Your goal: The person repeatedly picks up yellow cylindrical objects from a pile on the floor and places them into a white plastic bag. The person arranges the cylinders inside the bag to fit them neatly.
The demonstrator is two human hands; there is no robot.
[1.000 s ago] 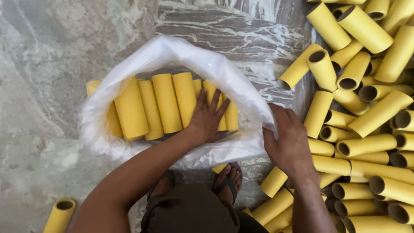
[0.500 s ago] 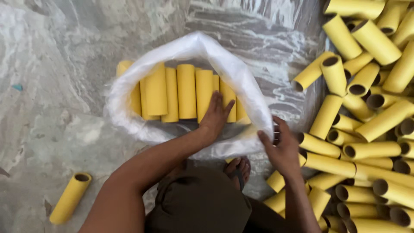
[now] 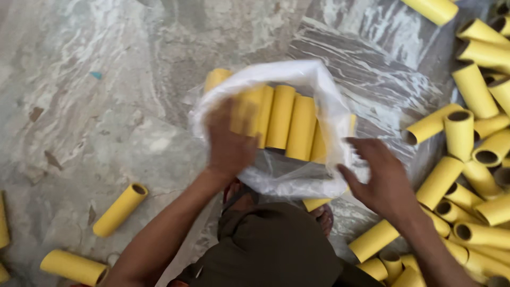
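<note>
- Left hand (image 3: pixel 228 141): fingers closed on the rim of the clear plastic bag (image 3: pixel 324 101), at 9 o'clock.
- Right hand (image 3: pixel 382 178): fingers spread, held at the bag's 4 o'clock edge; whether it touches cannot be told.
- Yellow tubes (image 3: pixel 289 122): packed side by side inside the bag.
- Loose tube pile (image 3: pixel 478 138): lying at 3 o'clock.

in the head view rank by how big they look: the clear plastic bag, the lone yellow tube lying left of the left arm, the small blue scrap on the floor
1. Clear plastic bag, largest by far.
2. Lone yellow tube, much smaller.
3. Blue scrap, tiny.
The scrap lies farther from the camera, but the gaps are too wide for that to matter.
</note>
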